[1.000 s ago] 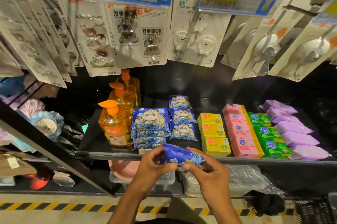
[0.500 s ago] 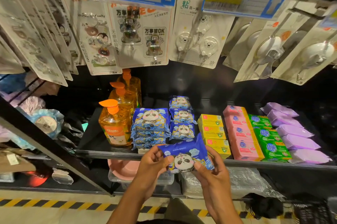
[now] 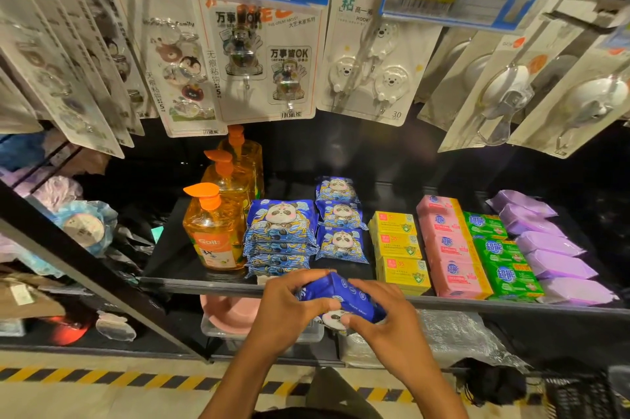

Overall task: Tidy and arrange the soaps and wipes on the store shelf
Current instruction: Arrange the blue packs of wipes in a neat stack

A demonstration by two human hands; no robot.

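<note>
Head view, blue panda-print wipes pack (image 3: 344,297), crumpled

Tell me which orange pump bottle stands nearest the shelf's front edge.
The bottle with the orange Goiti label, beside the stacked panda wipes; the other two stand behind it.

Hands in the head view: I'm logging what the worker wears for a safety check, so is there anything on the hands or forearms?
Nothing worn that shows. The left hand and right hand are bare, without gloves, and no rings are visible. Both forearms are uncovered down to the bottom of the picture, with no sleeve, watch or wristband in sight.
</note>
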